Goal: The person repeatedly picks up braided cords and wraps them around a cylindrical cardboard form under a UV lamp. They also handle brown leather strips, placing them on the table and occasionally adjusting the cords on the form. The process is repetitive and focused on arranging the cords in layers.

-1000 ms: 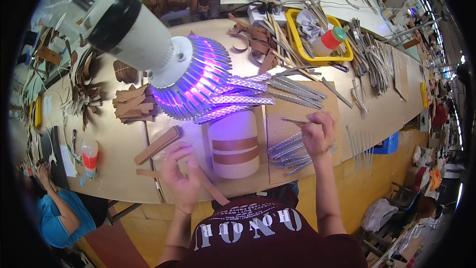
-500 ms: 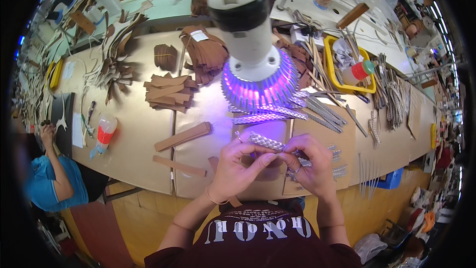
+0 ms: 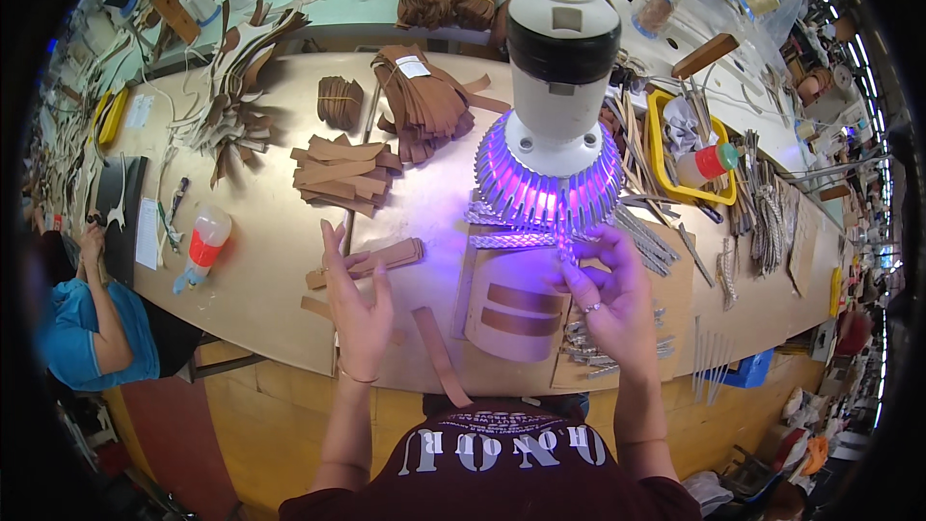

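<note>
Pinching silver strip in right hand; left hand open, raised.

This is a leather-goods workshop, a crowded production floor rather than a home bench. The long wooden table is strewn with bundles of cut brown leather strips, tied stacks of straps, silver braided trims, a yellow tray of tools and a glue bottle. A work lamp glowing violet hangs over it, and another worker in a blue shirt sits at the left end.
</note>
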Demonstrator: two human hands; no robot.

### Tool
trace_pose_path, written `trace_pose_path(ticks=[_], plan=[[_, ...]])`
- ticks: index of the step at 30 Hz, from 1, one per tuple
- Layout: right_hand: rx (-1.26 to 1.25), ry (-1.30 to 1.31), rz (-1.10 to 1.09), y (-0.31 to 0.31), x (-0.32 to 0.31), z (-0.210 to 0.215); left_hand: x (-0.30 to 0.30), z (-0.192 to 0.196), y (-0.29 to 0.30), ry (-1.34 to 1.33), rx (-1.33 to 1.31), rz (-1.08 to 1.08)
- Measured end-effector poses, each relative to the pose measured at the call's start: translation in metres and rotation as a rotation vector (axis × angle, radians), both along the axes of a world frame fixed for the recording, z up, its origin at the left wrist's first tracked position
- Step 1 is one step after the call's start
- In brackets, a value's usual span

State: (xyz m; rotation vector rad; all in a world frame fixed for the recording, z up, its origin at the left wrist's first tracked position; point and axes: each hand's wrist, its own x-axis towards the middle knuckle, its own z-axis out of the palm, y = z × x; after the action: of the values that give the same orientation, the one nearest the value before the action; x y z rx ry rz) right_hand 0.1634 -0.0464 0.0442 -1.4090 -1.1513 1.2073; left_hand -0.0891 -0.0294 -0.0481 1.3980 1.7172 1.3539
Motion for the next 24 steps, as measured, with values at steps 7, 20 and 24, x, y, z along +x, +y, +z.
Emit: trace_pose_path(ticks=[7,20,24], plan=[[0.213,0.411,-0.360,0.019,-0.013,0.003,0.028,0.024,-0.010,-0.439,-0.187,-0.548],[0.716,-1.045,-0.761,0.001,-0.013,-0.005,0.077,0.035,0.023,-0.860,-0.220,-0.684],[0.410,-1.610,-0.074,-0.018,-0.001,0.025,0.069,0.038,0.029,-0.859,-0.273,-0.804]])
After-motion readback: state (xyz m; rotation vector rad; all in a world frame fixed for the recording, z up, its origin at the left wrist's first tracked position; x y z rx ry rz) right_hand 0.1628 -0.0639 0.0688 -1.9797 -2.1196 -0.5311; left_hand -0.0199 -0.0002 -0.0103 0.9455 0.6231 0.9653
